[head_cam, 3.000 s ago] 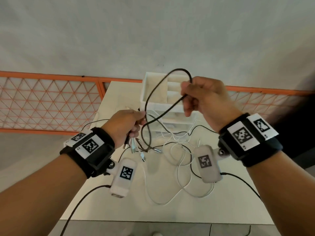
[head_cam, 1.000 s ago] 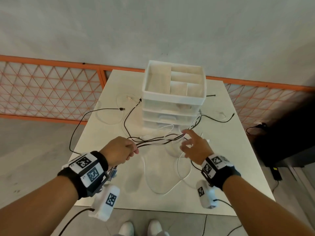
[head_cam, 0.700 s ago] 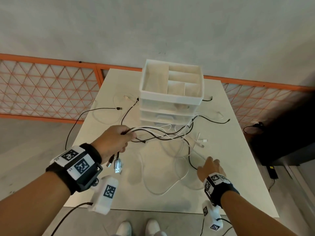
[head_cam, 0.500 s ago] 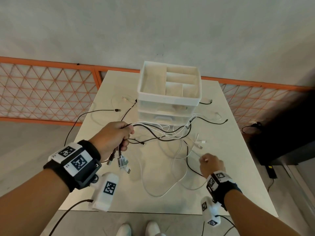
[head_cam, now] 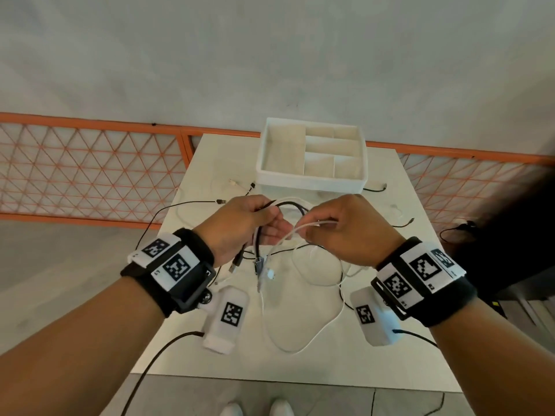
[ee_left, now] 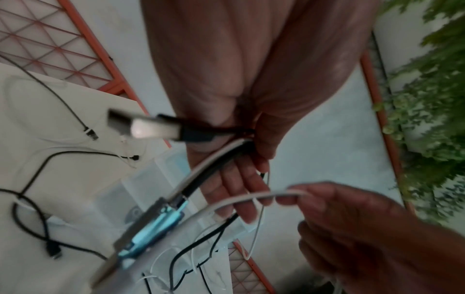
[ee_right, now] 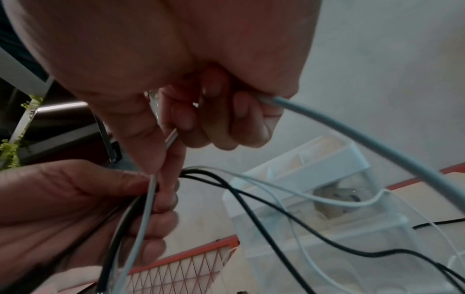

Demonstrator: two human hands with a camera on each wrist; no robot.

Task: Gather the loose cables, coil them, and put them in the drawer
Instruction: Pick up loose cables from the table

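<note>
Above table (head_cam: 390, 340): left hand (head_cam: 240, 226) clutches cable bundle (head_cam: 258, 238); right hand (head_cam: 345, 229) pinches white cable (head_cam: 295, 232).

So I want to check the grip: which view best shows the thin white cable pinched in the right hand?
The right wrist view: the thin white cable exits the right hand close up. The left wrist view shows it blurred; the head view shows only a short stretch of it beside the knuckles.
</note>
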